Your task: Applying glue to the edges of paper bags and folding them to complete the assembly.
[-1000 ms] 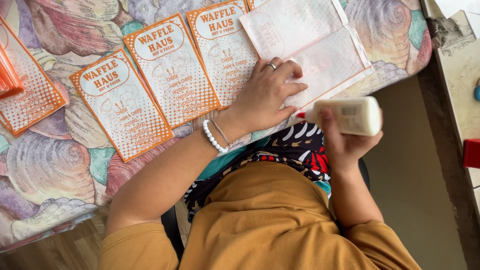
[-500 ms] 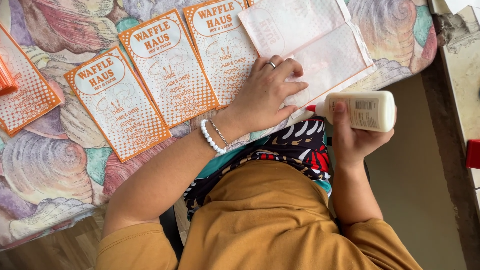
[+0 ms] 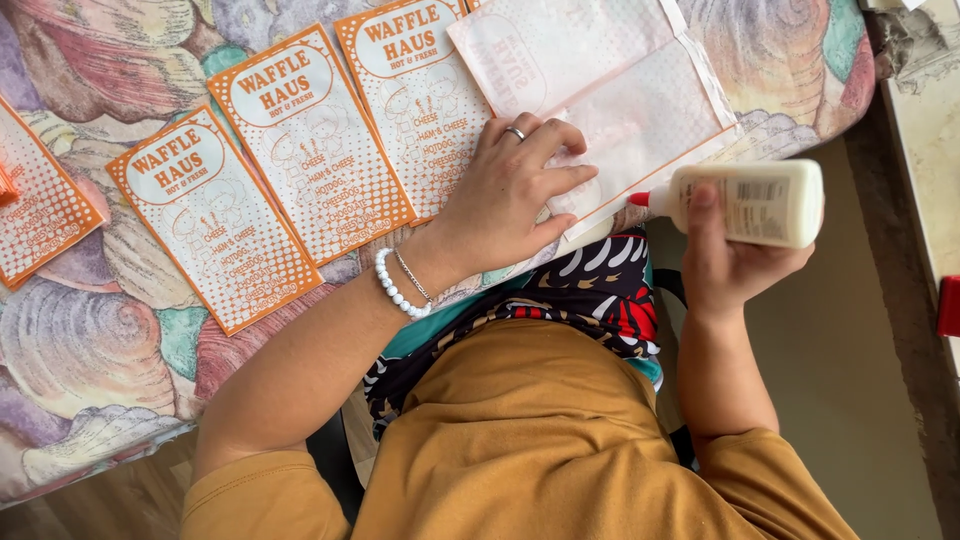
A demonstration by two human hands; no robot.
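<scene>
- Where the shell-print tablecloth [image 3: 90,350] droops off the table edge at far left, its soft folds could drag the loose sheets if tugged; the cloth looks like glossy, pliable fabric in pastel pinks, purples and teal.
- Three finished orange-and-white paper bags [image 3: 310,140] lie side by side, edges just beside or overlapping one another; thin and flat, they could slide or pick up stray glue if any runs that way.
- Pressed flat on the work, the left hand [image 3: 510,200] spreads its fingers on the near edge of the unfolded white paper bag [image 3: 620,90], which lies printed side down; a ring and a pearl bracelet [image 3: 395,290] show. If the palm lifts, the light, creased sheet could shift or curl.
- Further right, well apart from the left, the right hand [image 3: 725,260] is clamped around a white plastic glue bottle [image 3: 755,203], held sideways with its red nozzle touching or just short of the sheet's right flap. Squeezing too hard could flood the thin paper or drip onto the patterned skirt [image 3: 600,290] below.
</scene>
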